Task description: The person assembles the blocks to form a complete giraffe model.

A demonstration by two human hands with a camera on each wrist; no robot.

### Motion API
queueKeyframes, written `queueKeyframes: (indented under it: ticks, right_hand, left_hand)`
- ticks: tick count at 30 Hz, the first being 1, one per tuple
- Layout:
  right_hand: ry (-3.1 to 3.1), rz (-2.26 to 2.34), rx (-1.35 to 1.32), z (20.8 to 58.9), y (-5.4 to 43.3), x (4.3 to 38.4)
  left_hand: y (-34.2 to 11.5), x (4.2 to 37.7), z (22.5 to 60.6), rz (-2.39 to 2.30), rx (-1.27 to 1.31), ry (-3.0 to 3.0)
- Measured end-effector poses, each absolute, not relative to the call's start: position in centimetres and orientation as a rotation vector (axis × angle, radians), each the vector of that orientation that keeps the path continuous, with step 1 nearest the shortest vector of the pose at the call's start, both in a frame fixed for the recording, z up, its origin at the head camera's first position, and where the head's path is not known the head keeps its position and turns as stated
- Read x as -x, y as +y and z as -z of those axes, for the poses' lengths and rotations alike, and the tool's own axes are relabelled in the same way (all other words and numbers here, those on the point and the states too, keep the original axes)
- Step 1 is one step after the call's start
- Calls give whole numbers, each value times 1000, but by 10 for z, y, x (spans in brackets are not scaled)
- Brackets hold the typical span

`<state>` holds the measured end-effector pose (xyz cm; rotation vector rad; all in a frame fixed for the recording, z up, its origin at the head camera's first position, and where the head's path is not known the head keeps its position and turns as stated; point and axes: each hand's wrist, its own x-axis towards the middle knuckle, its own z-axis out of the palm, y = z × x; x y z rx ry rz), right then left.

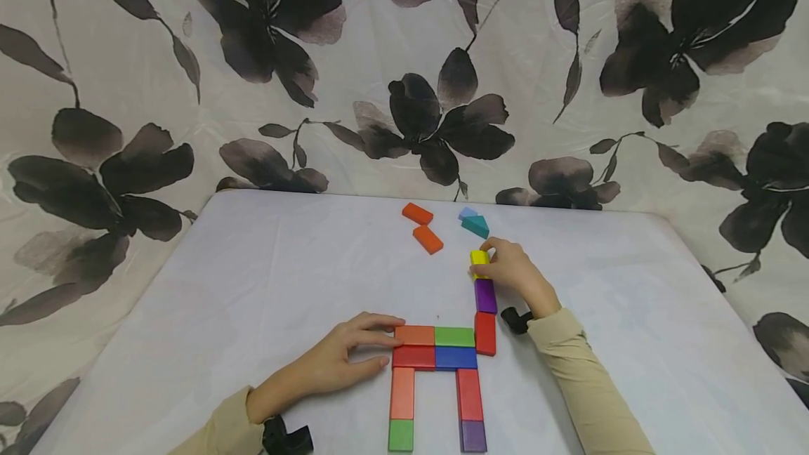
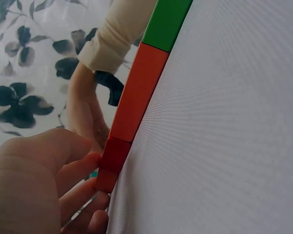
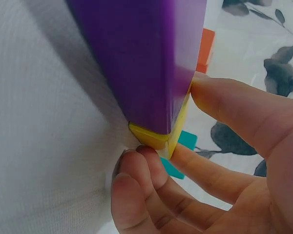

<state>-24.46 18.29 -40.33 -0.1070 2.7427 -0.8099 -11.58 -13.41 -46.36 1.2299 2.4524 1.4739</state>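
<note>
My right hand [image 1: 515,274] pinches a yellow block [image 1: 479,264] between thumb and fingers, at the far end of a purple block [image 1: 485,295]. In the right wrist view the yellow block [image 3: 154,139] meets the purple block [image 3: 132,63] end to end. A red block [image 1: 485,334] continues this column toward me, beside a green block [image 1: 454,337]. With loosely extended fingers, my left hand [image 1: 338,355] touches the left end of an orange block [image 1: 413,335]. Below that lie a red block [image 1: 413,357] and a blue block [image 1: 456,358], side by side.
Two leg-like columns run toward me, ending in a green block [image 1: 401,435] and a purple block [image 1: 473,436]. Farther back lie two loose orange blocks [image 1: 428,239], a teal triangular block [image 1: 476,225] and a light blue piece [image 1: 468,213]. Flowered cloth [image 1: 354,34] hangs behind the white table [image 1: 253,258].
</note>
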Motion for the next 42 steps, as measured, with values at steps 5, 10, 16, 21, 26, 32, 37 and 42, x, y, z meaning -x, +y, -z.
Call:
queueKeyframes:
  ticks: [5,10,16,21,26,32,37,42]
  right_hand:
    - [2743,807,110,404,183,244]
    - [2746,810,122,405,184,243]
    - [2758,825,148,406,186,244]
    - [2767,843,178,408,186,245]
    - [2769,845,183,409,185,245]
    - [2772,840,139,410,185,244]
    - [2760,847,93,409,185,244]
    - [2760,838,78,409,185,243]
  left_hand:
    - [-134,116,464,-1473,-1250,2454]
    - [-133,116,464,-1466,-1273,2465]
    - [-133,116,463,-1461,-1223,2465]
    - [-133,115,463,-1464,-1187,2455]
    - [-134,115,464,-1467,-1196,2456]
    - [-134,116,465,-1470,-1215,2457]
    - [-134,116,466,-1477,-1242,2462]
    - [-134,116,466,-1474,-1224,2463]
